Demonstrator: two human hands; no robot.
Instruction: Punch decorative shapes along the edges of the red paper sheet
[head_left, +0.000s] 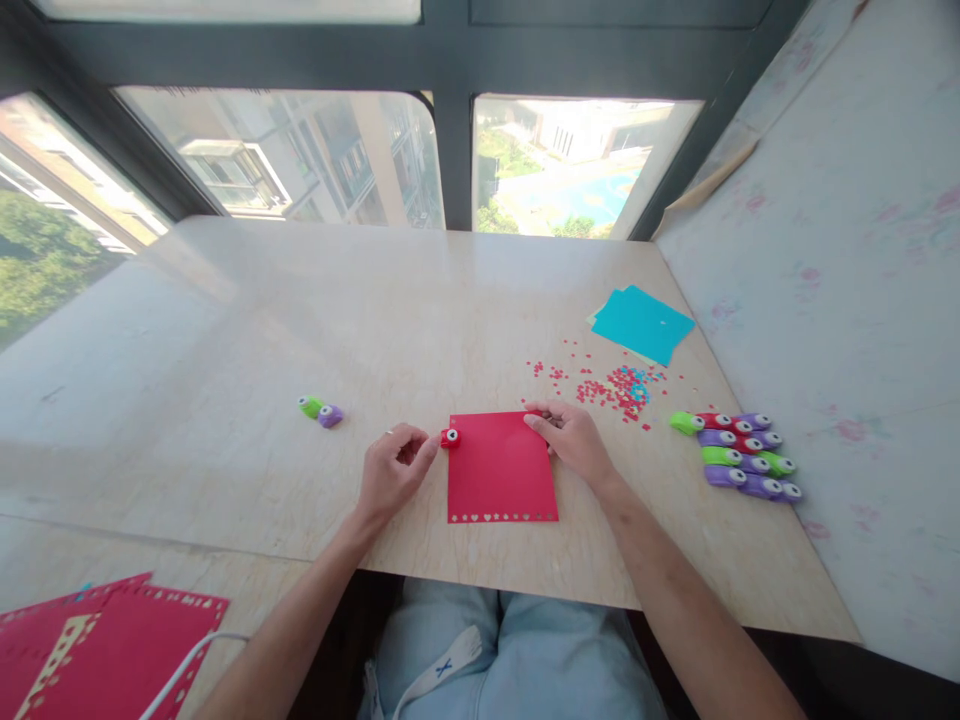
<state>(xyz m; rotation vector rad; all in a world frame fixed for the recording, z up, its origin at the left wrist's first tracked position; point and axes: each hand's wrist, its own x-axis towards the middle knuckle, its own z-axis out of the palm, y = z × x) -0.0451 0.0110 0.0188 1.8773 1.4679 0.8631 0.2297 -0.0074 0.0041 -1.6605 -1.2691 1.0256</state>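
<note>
Red paper sheet (501, 468), mid-desk (225, 330): thin, floppy, creases easily; hold it flat by an edge. Your left hand (391, 474) pinches the small red punch (450, 437) at its corner; right hand (574, 437) fingers press its top edge.

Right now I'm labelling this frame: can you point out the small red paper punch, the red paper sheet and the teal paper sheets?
Small red paper punch (450, 437), head view, its top.
Red paper sheet (501, 470), head view, bare middle.
Teal paper sheets (643, 324), head view, top sheet's centre.
</note>
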